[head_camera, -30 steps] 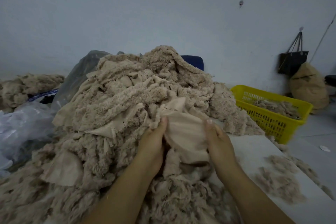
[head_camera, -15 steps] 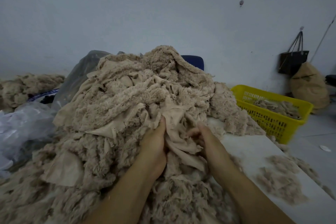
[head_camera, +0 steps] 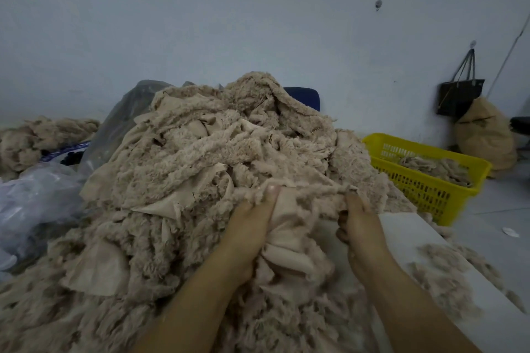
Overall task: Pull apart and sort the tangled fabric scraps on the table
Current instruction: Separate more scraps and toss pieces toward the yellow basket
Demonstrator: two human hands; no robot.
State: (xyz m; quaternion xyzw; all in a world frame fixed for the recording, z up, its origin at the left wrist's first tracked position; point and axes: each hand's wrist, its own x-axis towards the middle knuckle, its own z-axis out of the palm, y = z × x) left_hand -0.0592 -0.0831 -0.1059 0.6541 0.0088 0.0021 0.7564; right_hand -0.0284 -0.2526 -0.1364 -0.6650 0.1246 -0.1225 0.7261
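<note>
Most of the job is left, as I read it. One scrap (head_camera: pixel 289 226) is in work: a beige piece with a smooth backing and a fuzzy edge, held up at the near front of the heap (head_camera: pixel 218 152), with its lower folds running down into the tangle. My left hand (head_camera: pixel 246 229) grips its left side, thumb pressed over the top edge. My right hand (head_camera: pixel 360 221) has its fingers curled round the fuzzy edge on the other side. The cloth is stretched between the two hands, which sit apart, so I judge this to be the pulling step and the piece not yet free.

The heap itself stands tall and covers most of the table (head_camera: pixel 401 241). Only a strip of white top shows to the right, with a few loose tufts (head_camera: pixel 453 261) lying on it. Beyond the table's far right end sits a yellow basket (head_camera: pixel 424 183) with a thin layer of scraps in it, which I take for the sorted share so far: small against the heap. Left of the heap lie plastic bags (head_camera: pixel 34 195) and a smaller heap (head_camera: pixel 46 135).
</note>
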